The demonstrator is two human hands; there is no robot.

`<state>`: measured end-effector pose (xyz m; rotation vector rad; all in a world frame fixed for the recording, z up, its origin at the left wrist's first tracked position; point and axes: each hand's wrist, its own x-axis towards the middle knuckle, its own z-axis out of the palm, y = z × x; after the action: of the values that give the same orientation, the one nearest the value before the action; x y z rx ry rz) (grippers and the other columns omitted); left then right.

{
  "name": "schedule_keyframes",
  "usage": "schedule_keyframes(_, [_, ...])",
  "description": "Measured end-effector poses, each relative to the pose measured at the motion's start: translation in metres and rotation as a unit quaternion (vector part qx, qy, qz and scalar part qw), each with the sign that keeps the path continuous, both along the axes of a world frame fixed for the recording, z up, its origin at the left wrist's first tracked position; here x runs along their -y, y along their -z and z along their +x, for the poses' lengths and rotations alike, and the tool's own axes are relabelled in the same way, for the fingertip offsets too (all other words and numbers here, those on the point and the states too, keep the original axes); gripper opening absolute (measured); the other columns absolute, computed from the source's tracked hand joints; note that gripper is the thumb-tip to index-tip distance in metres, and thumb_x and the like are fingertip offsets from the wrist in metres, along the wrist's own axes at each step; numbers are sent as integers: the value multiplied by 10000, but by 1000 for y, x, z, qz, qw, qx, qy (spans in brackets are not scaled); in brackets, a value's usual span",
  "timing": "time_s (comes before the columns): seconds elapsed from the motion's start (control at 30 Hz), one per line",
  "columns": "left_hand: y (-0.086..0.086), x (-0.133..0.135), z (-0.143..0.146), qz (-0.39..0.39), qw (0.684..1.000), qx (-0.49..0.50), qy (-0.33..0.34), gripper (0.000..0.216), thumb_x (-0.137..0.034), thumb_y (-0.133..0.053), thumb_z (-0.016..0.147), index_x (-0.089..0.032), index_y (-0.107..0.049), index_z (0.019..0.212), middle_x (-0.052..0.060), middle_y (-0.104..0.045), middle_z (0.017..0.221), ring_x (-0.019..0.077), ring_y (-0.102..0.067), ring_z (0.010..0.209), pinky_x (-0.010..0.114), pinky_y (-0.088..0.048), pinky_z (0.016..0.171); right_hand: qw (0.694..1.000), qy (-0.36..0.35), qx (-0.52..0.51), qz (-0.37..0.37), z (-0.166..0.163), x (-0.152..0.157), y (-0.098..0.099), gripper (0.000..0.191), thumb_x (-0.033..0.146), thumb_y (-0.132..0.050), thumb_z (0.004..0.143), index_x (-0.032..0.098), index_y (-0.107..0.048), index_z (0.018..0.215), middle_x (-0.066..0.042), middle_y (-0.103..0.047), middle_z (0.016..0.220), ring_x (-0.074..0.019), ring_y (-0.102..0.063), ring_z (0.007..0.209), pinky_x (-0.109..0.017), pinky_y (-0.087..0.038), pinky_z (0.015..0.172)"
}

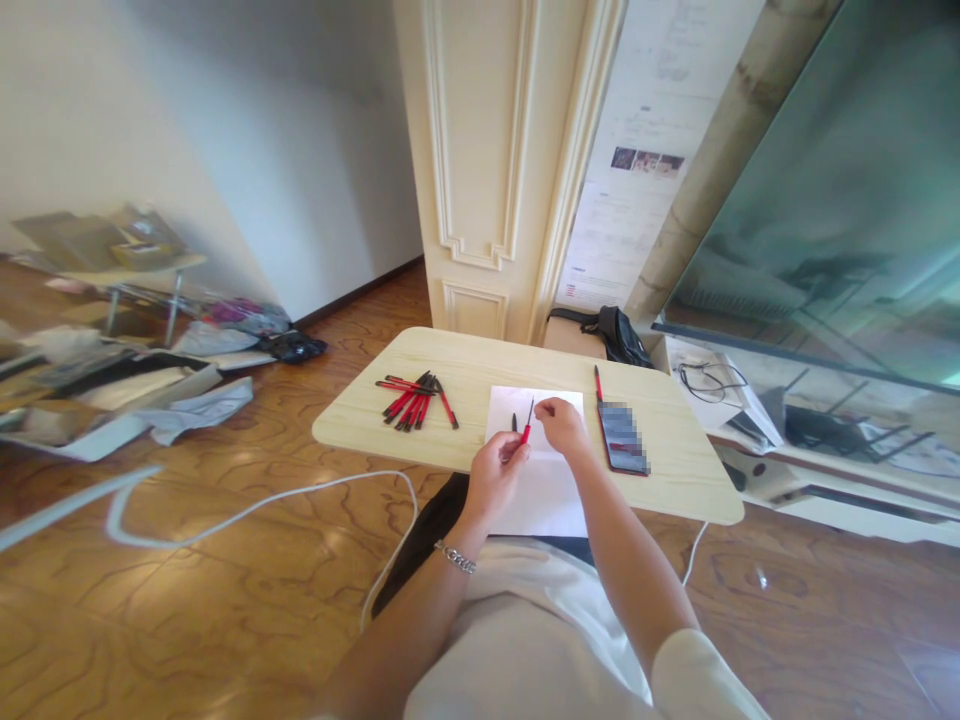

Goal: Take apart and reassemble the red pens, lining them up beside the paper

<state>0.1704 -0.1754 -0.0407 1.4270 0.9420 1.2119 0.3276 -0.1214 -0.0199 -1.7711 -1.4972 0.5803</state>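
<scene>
My left hand is closed around the red barrel of a pen. From the barrel's upper end a thin dark rod, like a refill, sticks up over the white paper. My right hand is just to the right of the rod, its fingers pinched together; whatever they hold, if anything, is too small to make out. On the paper left of the pen lies a small black pointed piece, like the front part of a pen. Part of the paper is hidden beneath my hands and forearms.
Several red-and-black pens are heaped on the left of the light wooden table. To the right lie a smartphone and another red pen. A black bag rests behind the table; a white cable crosses the floor.
</scene>
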Motion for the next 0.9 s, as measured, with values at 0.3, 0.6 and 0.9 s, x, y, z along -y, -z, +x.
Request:
schedule_keyframes(0.3, [-7,6,6,29,999,-33,-2,250,-381,-610,822,-182,-635,972,66,-701,909,181,-661,810,300,-509,763,899,-42,-418,121,1,31,-54,334,448,-674,714,191,-637,923,-20,-621,829,-88,-495,637,-191,-336,496])
schedule_keyframes(0.6, [-2,7,4,38,998,-48,6,237,-376,-586,843,-190,-625,985,64,-691,931,185,-654,841,307,-500,798,899,-32,-413,145,-6,36,-64,315,429,-692,703,186,-636,895,-21,-625,794,-86,-464,601,-193,-291,462])
schedule_keyframes(0.9, [-3,8,4,35,998,-49,5,235,-376,-594,837,-195,-635,981,66,-696,930,188,-658,840,315,-504,796,924,-28,-357,138,-7,37,-60,324,449,-668,714,189,-650,905,-20,-637,776,-96,-472,589,-206,-304,467])
